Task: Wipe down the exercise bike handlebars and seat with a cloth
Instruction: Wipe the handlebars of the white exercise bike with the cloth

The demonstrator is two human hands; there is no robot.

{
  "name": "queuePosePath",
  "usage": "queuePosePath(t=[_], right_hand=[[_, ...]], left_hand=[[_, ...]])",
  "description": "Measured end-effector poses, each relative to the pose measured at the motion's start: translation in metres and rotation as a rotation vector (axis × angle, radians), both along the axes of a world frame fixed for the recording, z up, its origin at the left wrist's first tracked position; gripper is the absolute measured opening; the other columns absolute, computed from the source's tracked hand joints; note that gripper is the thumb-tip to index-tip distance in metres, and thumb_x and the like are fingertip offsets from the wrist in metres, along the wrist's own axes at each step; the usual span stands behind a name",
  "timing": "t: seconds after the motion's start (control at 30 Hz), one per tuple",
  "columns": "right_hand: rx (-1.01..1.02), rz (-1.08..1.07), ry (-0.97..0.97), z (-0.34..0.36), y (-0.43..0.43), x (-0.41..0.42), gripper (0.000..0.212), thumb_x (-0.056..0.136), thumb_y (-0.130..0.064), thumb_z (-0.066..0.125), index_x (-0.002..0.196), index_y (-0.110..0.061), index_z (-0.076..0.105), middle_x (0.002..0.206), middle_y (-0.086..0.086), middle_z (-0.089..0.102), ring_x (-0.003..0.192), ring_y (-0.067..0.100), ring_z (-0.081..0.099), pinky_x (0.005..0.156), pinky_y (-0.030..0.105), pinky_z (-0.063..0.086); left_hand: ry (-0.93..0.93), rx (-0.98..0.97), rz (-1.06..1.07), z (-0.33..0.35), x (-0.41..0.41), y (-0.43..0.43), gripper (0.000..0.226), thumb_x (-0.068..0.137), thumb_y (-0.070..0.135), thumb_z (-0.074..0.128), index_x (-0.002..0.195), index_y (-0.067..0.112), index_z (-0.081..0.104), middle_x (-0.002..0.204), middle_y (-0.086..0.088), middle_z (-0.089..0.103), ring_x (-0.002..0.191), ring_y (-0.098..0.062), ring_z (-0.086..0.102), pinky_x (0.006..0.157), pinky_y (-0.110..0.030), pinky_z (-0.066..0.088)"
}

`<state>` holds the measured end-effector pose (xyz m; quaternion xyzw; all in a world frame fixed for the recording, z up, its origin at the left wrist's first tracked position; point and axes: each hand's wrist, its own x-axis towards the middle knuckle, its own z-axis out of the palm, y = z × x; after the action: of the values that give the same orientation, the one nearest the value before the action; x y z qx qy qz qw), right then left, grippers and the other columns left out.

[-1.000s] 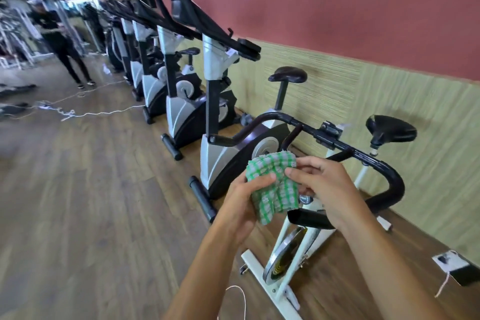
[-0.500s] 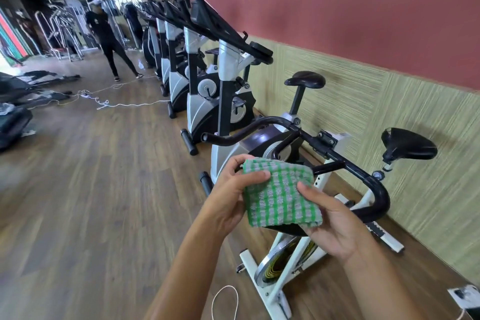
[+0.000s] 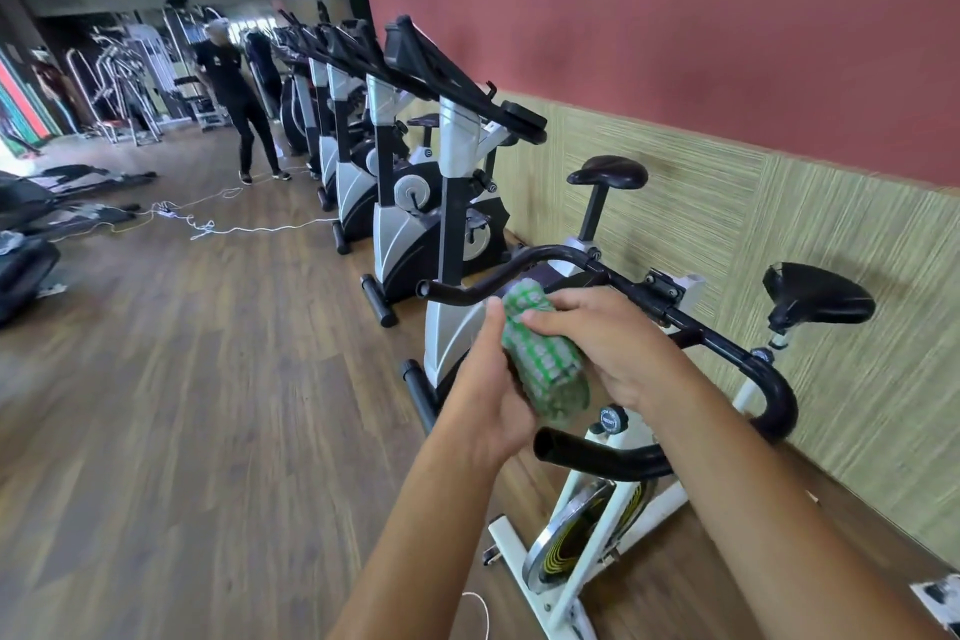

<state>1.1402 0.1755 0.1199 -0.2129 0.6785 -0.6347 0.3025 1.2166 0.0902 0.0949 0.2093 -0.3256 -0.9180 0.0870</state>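
A green-and-white checked cloth (image 3: 545,359) is bunched between both hands, in the air in front of the nearest bike. My left hand (image 3: 491,411) grips it from below and my right hand (image 3: 608,343) closes over it from above. The white spin bike has black curved handlebars (image 3: 769,379) running behind and below my hands, with the near bar end (image 3: 582,452) just under the cloth. The cloth does not touch the bars. The bike's black seat (image 3: 815,296) stands to the right near the wall.
A row of grey and black exercise bikes (image 3: 415,224) lines the wall to the left of mine. A person in black (image 3: 234,94) stands far down the wooden floor. White cables (image 3: 208,224) lie across the floor. A small device (image 3: 940,598) sits bottom right.
The cloth went from spread flat between my hands to rolled into a tight bunch. My right hand moved from under it to over it. The view shifted left.
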Motion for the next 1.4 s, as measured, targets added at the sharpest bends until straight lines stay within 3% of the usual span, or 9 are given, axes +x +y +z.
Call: queuePosePath(t=[0.13,0.3,0.53,0.63,0.73,0.87,1.0,1.2,1.4], right_hand=[[0.005,0.002,0.057,0.006,-0.020,0.012,0.012,0.091,-0.015,0.069,0.103,-0.014,0.074,0.091,0.007,0.078,0.088,0.022,0.075,0.090,0.045,0.058],[0.202,-0.311,0.724,-0.013,-0.017,0.024,0.031,0.089,-0.027,0.071,0.120,-0.028,0.070,0.112,-0.003,0.054,0.095,0.009,0.057,0.084,0.024,0.048],[-0.692,-0.135,-0.616,-0.065,0.007,0.041,0.055,0.093,-0.039,0.054,0.135,-0.004,0.058,0.131,0.016,0.065,0.124,0.028,0.061,0.105,0.042,0.050],[-0.815,-0.273,-0.727,-0.078,0.014,0.047,0.046,0.090,-0.032,0.060,0.126,-0.006,0.067,0.125,0.014,0.069,0.114,0.026,0.068,0.096,0.037,0.055],[-0.828,-0.361,-0.699,-0.085,0.027,0.045,0.038,0.091,-0.030,0.058,0.121,-0.011,0.072,0.129,0.011,0.067,0.114,0.023,0.067,0.101,0.037,0.051],[-0.819,-0.450,-0.571,-0.100,0.058,0.037,0.043,0.097,-0.025,0.054,0.138,-0.015,0.057,0.135,0.011,0.063,0.126,0.025,0.060,0.109,0.046,0.041],[-0.228,-0.747,0.230,-0.136,0.050,0.060,0.059,0.102,-0.019,0.055,0.141,-0.060,0.037,0.146,-0.033,0.038,0.133,-0.015,0.037,0.113,0.023,0.031],[0.087,-0.655,0.825,-0.179,-0.012,0.090,0.054,0.106,-0.042,0.028,0.158,-0.027,0.019,0.166,0.000,0.018,0.154,0.023,0.014,0.118,0.056,0.027],[0.060,-0.760,0.914,-0.197,-0.021,0.077,0.050,0.108,-0.042,0.018,0.149,-0.021,0.037,0.155,0.006,0.035,0.146,0.030,0.032,0.115,0.058,0.029]], left_hand=[[0.113,0.093,0.069,0.006,0.007,-0.010,0.053,0.096,0.049,0.055,0.121,0.004,0.067,0.119,-0.021,0.068,0.106,-0.033,0.069,0.094,-0.046,0.055],[0.063,0.089,0.124,-0.005,0.012,-0.018,0.031,0.096,0.020,0.060,0.119,0.001,0.066,0.106,-0.019,0.073,0.087,-0.028,0.075,0.075,-0.040,0.062],[-0.048,-0.024,-0.009,-0.018,0.010,-0.004,0.027,0.096,0.014,0.060,0.118,-0.001,0.064,0.111,-0.018,0.073,0.098,-0.029,0.072,0.086,-0.044,0.057],[-0.061,-0.281,-0.077,-0.026,0.001,0.011,0.024,0.098,0.016,0.059,0.117,0.004,0.066,0.105,-0.011,0.075,0.095,-0.022,0.073,0.084,-0.036,0.059],[-0.123,-0.905,-0.044,-0.032,-0.013,0.014,0.033,0.091,0.051,0.062,0.102,0.021,0.070,0.104,-0.006,0.072,0.097,-0.019,0.071,0.077,-0.027,0.059],[-0.211,-1.200,0.039,-0.049,-0.018,-0.007,0.050,0.085,0.067,0.051,0.099,0.022,0.067,0.106,-0.002,0.065,0.100,-0.020,0.062,0.087,-0.037,0.052],[-0.254,-1.073,-0.240,-0.069,-0.013,-0.018,0.035,0.103,0.045,0.043,0.104,0.023,0.070,0.117,0.006,0.067,0.111,-0.012,0.059,0.095,-0.029,0.040],[-0.336,-0.601,-0.397,-0.088,-0.008,-0.004,0.042,0.105,0.029,0.041,0.078,0.009,0.066,0.064,-0.002,0.069,0.056,-0.010,0.066,0.057,-0.019,0.052],[-0.326,-0.506,-0.486,-0.091,-0.011,-0.009,0.043,0.106,0.024,0.035,0.084,0.006,0.068,0.070,-0.004,0.072,0.060,-0.011,0.070,0.056,-0.018,0.055]])
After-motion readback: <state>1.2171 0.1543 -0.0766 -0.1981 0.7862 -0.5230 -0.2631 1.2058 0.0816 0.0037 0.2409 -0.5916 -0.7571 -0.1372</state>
